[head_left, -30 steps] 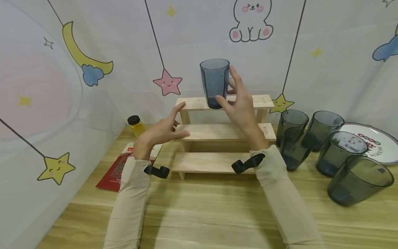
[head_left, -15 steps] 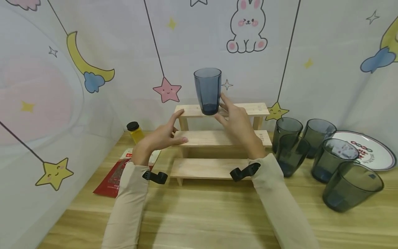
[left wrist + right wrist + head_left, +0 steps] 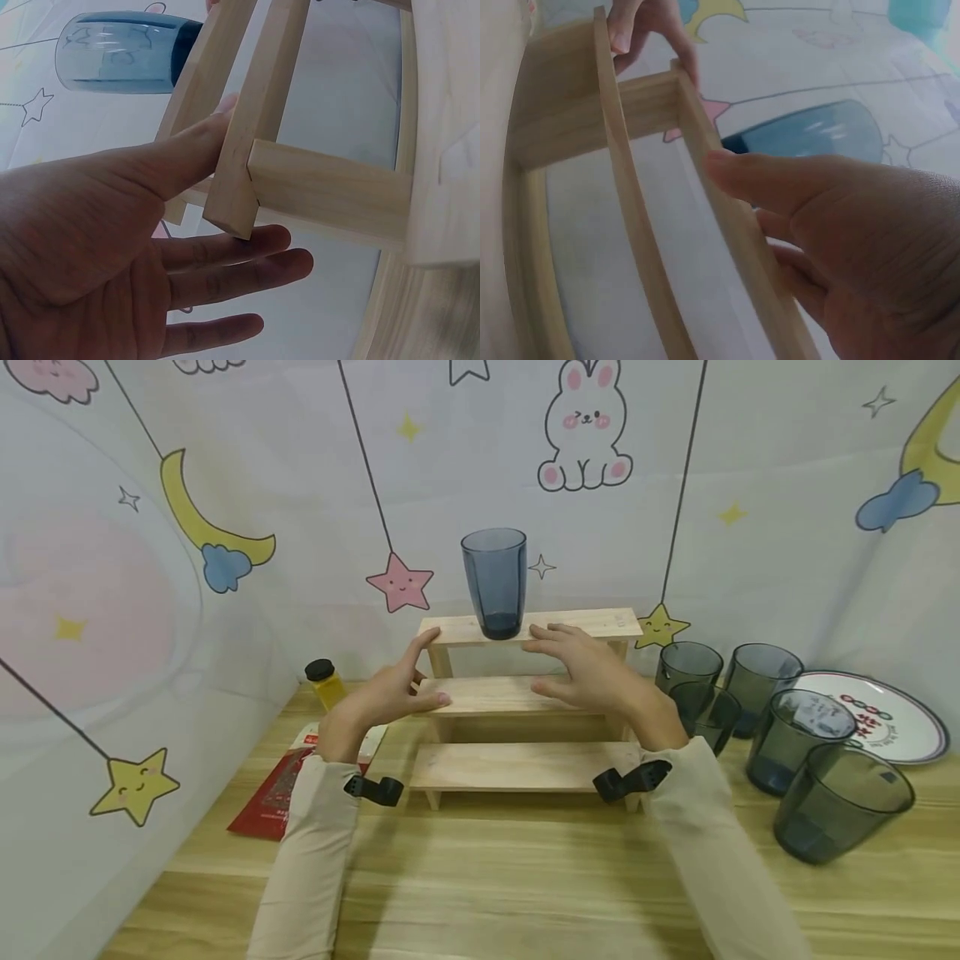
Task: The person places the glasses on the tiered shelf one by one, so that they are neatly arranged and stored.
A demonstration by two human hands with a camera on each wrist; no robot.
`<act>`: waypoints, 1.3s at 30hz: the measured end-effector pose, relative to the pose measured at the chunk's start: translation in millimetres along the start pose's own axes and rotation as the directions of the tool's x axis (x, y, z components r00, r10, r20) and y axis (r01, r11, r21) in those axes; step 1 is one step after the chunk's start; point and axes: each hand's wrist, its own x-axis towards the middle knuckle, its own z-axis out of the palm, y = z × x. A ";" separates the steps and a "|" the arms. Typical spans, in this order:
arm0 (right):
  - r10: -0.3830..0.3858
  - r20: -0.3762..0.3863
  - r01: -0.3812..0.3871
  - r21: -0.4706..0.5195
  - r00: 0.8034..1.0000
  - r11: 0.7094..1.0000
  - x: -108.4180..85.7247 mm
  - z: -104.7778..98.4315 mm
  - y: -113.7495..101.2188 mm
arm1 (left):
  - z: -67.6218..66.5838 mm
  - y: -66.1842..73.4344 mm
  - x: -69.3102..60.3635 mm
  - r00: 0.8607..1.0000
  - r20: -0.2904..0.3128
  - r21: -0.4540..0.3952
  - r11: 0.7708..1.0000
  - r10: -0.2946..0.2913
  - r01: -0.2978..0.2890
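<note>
A blue tinted drinking glass [image 3: 497, 585] stands upright on the top tier of a three-tier wooden shelf [image 3: 525, 767], left of its middle. My left hand [image 3: 378, 695] is at the shelf's left end. Its thumb rests on the middle tier and its index finger touches the top tier, while the other fingers [image 3: 225, 285] extend straight beside the wood. Just right of the glass and apart from it is my right hand [image 3: 592, 670], fingers loosely extended near the top tier's front edge. The right wrist view shows its thumb [image 3: 735, 169] by that edge, the glass [image 3: 810, 131] beyond.
Several grey tinted glasses [image 3: 840, 802] stand at the right, with a white patterned plate [image 3: 911, 718] behind them. At the left are a yellow bottle with a black cap [image 3: 324, 683] and a red packet [image 3: 262, 802]. A printed white cloth [image 3: 780, 543] hangs behind the shelf.
My right hand has set the glass on the top tier, let go of it and drawn off to the right. The left hand stays at the shelf's left end.
</note>
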 end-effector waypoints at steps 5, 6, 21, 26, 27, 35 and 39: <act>-0.059 0.008 0.058 0.046 0.998 0.997 -17.8 -7.5 1.3 | 2.4 -3.6 0.4 1.000 0.004 -0.006 1.000 -0.004 0.004; -0.064 0.000 0.064 0.063 0.998 0.996 -22.1 -9.8 1.5 | 2.7 -4.2 0.5 1.000 0.004 -0.002 1.000 -0.004 0.004; -0.095 -0.054 0.091 -0.073 0.994 0.993 -100.3 -56.9 -3.2 | 1.8 -1.7 3.2 1.000 0.017 0.012 1.000 -0.001 0.001; -0.056 -0.055 0.049 -0.114 0.997 0.992 -126.6 -65.4 5.7 | 2.1 -0.1 2.8 1.000 0.020 0.008 1.000 -0.009 0.009; -0.043 -0.052 0.036 -0.123 0.998 0.992 -131.8 -66.9 7.6 | 2.3 -0.1 2.8 1.000 0.020 0.007 1.000 -0.007 0.007; 0.000 -0.065 -0.017 -0.248 0.998 0.969 -172.6 -67.3 21.8 | 0.5 -1.3 0.2 1.000 0.004 0.024 1.000 0.010 -0.010; -0.043 -0.131 -0.002 -0.326 0.991 0.945 -195.2 -61.3 28.9 | 1.1 -1.3 -0.5 1.000 0.005 0.021 1.000 0.009 -0.009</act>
